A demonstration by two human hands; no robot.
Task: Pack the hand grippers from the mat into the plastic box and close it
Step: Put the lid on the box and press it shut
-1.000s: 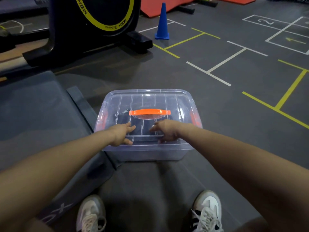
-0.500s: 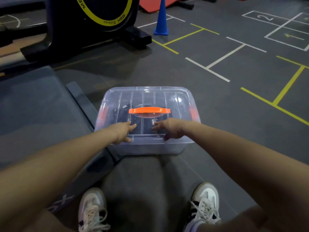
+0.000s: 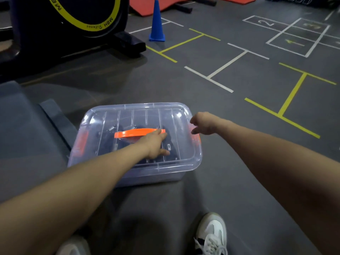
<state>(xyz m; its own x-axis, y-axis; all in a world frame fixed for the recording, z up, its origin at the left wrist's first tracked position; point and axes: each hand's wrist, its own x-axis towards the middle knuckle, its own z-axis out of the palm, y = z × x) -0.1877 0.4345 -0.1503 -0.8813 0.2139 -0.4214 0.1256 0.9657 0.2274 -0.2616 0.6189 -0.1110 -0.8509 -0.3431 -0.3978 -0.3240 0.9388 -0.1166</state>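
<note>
A clear plastic box point(image 3: 128, 173) stands on the grey floor with its transparent lid point(image 3: 176, 115) on top and an orange handle point(image 3: 132, 133) in the lid's middle. Dark hand grippers point(image 3: 110, 144) show dimly through the lid. My left hand point(image 3: 156, 144) lies flat on the lid, fingers stretched to the handle's right end. My right hand point(image 3: 204, 124) is at the box's right side with fingers curled down over the orange right latch point(image 3: 197, 139); whether it grips the latch is hidden. An orange left latch point(image 3: 81, 142) shows on the opposite side.
A grey mat point(image 3: 25, 129) lies left of the box. A black exercise machine with a yellow ring point(image 3: 77, 17) stands at the back left, a blue cone point(image 3: 156, 23) behind the box. My white shoes point(image 3: 211, 234) are near the bottom edge.
My left hand slid from the lid's near edge up to the middle by the handle. My right hand left the lid's front and went to the right latch. The view shifted right.
</note>
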